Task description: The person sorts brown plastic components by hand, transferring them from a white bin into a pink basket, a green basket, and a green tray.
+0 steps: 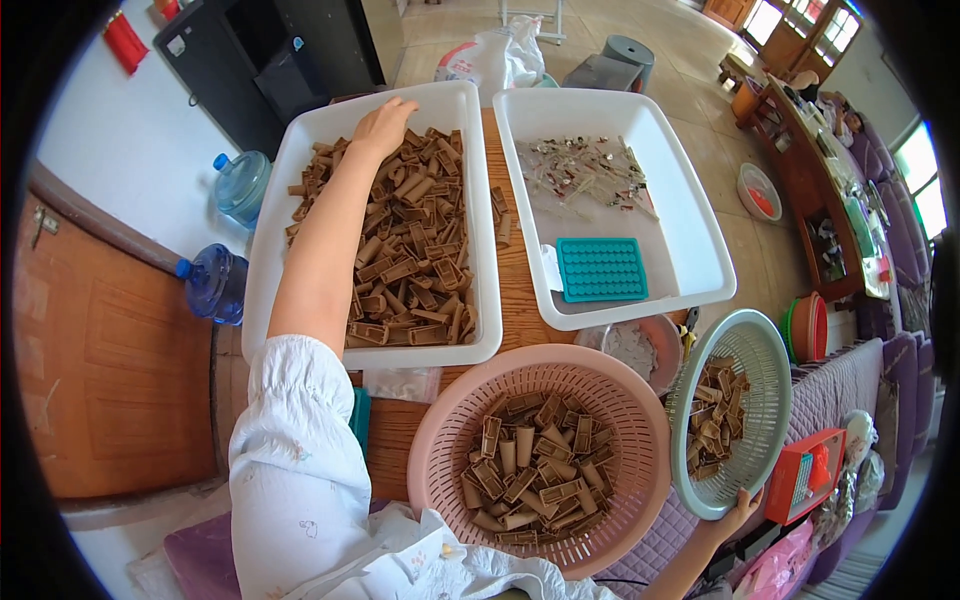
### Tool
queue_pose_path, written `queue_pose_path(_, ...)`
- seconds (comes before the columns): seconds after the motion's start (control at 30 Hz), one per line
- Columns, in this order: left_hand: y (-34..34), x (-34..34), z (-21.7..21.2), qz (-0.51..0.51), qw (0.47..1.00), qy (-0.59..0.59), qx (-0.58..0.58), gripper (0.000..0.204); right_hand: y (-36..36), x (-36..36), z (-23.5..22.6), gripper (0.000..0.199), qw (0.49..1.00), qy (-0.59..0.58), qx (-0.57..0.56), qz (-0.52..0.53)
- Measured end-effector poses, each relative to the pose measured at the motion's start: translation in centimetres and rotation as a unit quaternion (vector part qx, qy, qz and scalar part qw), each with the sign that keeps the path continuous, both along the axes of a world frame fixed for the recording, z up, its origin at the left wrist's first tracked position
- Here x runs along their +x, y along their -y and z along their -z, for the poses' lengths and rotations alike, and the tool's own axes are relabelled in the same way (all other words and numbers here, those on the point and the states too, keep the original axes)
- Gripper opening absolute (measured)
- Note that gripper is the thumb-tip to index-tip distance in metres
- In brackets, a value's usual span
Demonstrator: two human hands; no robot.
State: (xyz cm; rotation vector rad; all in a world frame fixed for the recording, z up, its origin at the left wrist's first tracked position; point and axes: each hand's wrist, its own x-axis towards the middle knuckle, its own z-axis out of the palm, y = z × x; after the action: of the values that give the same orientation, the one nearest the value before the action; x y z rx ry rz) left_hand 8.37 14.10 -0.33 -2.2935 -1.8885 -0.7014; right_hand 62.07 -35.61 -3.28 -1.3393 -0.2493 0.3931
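Left hand (383,125): fingers curled into brown ribbed plastic clips (410,250), grip unclear, in near-full white rectangular tub (275,200). Right hand (738,512): fingers pinching rim of tilted, part-filled grey-green round plastic colander (770,350).

Brown plastic pieces (410,250) heaped in white tray (268,220), green basket (770,370) tilted
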Motion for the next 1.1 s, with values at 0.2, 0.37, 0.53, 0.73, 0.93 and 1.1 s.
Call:
queue_pose_path(0.2, -2.5, 1.9, 1.3, 0.062, 0.923, -0.368, -0.099, 0.016, -0.3, -0.9, -0.5, 0.051, 1.000, -0.009, -0.008, 0.015)
queue_pose_path(0.37, -1.5, 0.2, -0.2, 0.018, 0.955, -0.291, -0.046, 0.016, -0.5, -1.2, -0.5, 0.052, 1.000, -0.010, -0.001, 0.010)
queue_pose_path(0.53, 4.8, 6.3, -7.7, 0.109, 0.992, 0.048, 0.034, 0.030, -0.4, -1.0, -0.4, 0.053, 1.000, -0.011, 0.002, 0.010)
queue_pose_path(0.73, 22.4, 24.2, -11.2, 0.564, 0.788, 0.241, -0.047, 0.025, -0.5, -1.1, -0.5, 0.053, 1.000, -0.017, 0.010, 0.008)
queue_pose_path(0.93, 28.6, 33.7, -8.3, 0.580, 0.810, 0.008, -0.085, 0.050, -0.6, -1.2, -0.4, 0.053, 1.000, -0.013, 0.029, 0.001)
queue_pose_path(1.1, 25.5, 33.3, -5.9, 0.537, 0.833, 0.134, 0.008, 0.064, -0.6, -1.4, -0.2, 0.054, 1.000, -0.002, 0.023, 0.010)
